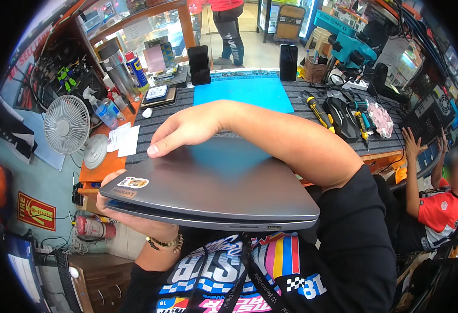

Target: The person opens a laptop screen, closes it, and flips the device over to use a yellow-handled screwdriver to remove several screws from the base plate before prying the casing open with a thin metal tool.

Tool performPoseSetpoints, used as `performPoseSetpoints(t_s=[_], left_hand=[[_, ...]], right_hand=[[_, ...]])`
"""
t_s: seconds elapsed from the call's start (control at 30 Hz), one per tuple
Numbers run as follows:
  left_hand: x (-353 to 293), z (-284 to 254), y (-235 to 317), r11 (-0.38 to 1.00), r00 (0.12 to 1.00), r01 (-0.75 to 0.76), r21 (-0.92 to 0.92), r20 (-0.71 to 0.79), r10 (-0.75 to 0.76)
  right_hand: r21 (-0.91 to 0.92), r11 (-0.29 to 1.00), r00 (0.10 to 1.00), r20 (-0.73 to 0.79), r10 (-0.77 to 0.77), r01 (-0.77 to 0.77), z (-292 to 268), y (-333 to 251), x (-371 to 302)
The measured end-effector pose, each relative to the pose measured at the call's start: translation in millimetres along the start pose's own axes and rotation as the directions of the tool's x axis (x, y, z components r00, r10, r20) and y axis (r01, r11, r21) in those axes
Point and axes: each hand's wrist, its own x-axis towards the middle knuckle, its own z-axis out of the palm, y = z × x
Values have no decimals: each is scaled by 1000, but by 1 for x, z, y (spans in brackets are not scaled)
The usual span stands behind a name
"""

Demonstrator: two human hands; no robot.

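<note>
You have in front of you the broad worktop (174, 107), an orange-brown wooden one covered by a grey ribbed mat. The large, flat, silver-grey laptop (224, 175) is on your side of it, lid up, held close to your chest with its port edge towards you. A dark gap runs between lid and base along that edge, so you cannot tell from here whether the lid is fully shut, nor whether the hidden underside rests on anything. Beyond it, the bright blue rectangular work mat (239, 98) lies flat with a bare middle.

Your right forearm reaches across behind the laptop. Your right hand (191, 128) bends over its far edge, the thumb by the lid's rim and the other fingers out of sight; whether they grasp or merely rest cannot be told. Your left hand (140, 219) cups the left corner from below, its fingers wrapped around the casing.

The step in hand looks like handling and steadying the laptop. Any move from this hold would seem to call for firm left-hand support, a sure right-hand contact and a level casing, with care that the lid does not lift.

Smallest, a pale, colourful sticker (133, 182) sits on the lid beside your left hand.
</note>
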Motion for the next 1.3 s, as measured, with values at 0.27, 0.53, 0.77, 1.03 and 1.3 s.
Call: performPoseSetpoints(t_s=[0.27,0.53,0.77,1.03,1.3], left_hand=[[1,8,7,993,998,60,-106,31,-57],[7,17,9,775,972,142,-615,-61,-227],[6,18,1,748,976,116,-653,-63,-207],[6,19,3,749,979,111,-653,-57,-195],[6,17,1,751,980,116,-650,-49,-193]], right_hand=[[-42,999,997,-71,-6,3,-12,3,-1],[-48,999,975,-223,-19,9,-33,-4,-16],[-10,999,923,-381,-53,53,-61,5,-35],[44,987,845,-524,-109,155,-105,36,-72],[80,895,738,-601,-308,438,-125,53,-131]])
